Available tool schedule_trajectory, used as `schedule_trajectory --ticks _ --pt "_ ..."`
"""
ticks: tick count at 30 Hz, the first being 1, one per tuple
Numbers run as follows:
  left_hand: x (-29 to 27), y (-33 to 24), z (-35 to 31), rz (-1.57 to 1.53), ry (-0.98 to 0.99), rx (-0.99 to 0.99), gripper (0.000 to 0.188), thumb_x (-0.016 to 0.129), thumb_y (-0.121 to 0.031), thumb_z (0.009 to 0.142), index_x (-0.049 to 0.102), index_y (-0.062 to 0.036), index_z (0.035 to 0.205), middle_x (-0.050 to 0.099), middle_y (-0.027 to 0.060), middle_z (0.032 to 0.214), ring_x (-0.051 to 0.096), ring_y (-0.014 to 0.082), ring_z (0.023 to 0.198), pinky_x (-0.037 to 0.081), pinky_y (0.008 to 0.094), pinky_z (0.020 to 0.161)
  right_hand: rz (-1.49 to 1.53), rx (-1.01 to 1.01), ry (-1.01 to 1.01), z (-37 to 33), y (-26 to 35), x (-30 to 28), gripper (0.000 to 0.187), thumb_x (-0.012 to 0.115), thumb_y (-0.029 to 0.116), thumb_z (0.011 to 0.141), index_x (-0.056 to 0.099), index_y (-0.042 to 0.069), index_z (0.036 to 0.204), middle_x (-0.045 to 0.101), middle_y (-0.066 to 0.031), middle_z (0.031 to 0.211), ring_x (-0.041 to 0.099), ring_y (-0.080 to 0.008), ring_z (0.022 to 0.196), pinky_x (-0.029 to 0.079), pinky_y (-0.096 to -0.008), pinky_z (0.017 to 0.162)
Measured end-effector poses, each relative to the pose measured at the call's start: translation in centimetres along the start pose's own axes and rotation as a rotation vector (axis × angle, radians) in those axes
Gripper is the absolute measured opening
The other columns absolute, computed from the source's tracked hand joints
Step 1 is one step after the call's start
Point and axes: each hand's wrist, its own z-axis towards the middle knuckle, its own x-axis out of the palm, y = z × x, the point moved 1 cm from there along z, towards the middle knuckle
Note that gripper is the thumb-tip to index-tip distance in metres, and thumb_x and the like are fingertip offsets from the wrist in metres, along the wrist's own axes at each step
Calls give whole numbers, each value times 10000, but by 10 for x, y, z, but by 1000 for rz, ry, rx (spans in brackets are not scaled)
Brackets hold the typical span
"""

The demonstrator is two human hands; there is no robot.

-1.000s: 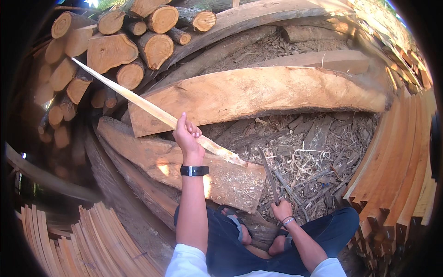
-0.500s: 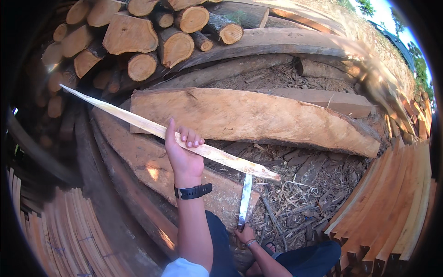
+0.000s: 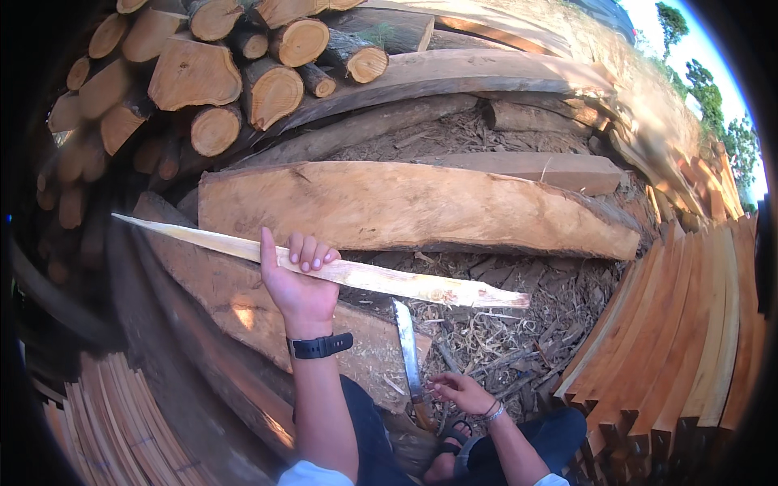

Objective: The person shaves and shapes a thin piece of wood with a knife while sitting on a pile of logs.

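Note:
My left hand (image 3: 301,279), with a black watch on its wrist, is wrapped around a long pale wooden stake (image 3: 389,280). The stake's sharp point reaches out to the left, and its blunt, rough end lies to the right. Below the stake a machete (image 3: 408,344) rests against the end of a flat plank (image 3: 356,332), its wooden handle toward me. Just right of that handle is my right hand (image 3: 460,392), its fingers apart and nothing in them.
A thick slab of wood (image 3: 405,202) lies across the middle. Cut logs (image 3: 275,93) are piled at the far left. Sawn boards are stacked at the right (image 3: 673,324) and lower left (image 3: 121,421). Wood chips (image 3: 494,332) cover the ground. My sandalled foot (image 3: 446,454) is near.
My right hand has let go of the machete's handle and moved off to its right. The stake in my left hand has turned closer to level. The view has shifted slightly.

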Motion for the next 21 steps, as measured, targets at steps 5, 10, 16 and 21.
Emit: schedule_trajectory --ticks 5,10,16,21 --pt "3 15 -4 -20 21 -53 528 456 -508 955 289 -156 599 251 -21 542 283 116 528 304 273 593 -171 -371 -489 -66 137 -28 266 640 202 906 612 -3 1073 682 -89 870 666 -149 763 524 -279 655" --pt "4 33 -12 -13 64 -95 528 455 -505 955 289 -152 599 249 -21 541 281 120 530 303 276 592 -737 -456 -783 -49 164 -23 271 693 271 845 610 29 938 615 -81 723 625 -203 604 483 -318 552" --pt "6 44 -23 1 32 -117 537 439 -502 962 280 -155 584 241 -19 531 272 122 527 301 281 590 -817 -425 -887 -44 165 -14 241 697 248 834 577 39 827 547 -78 592 580 -241 521 437 -364 500" --pt "6 46 -25 28 22 -126 544 431 -504 965 274 -157 576 239 -22 526 275 121 524 301 279 596 -808 -479 -919 -40 162 -18 203 673 209 844 581 33 800 545 -103 592 582 -273 521 435 -375 494"
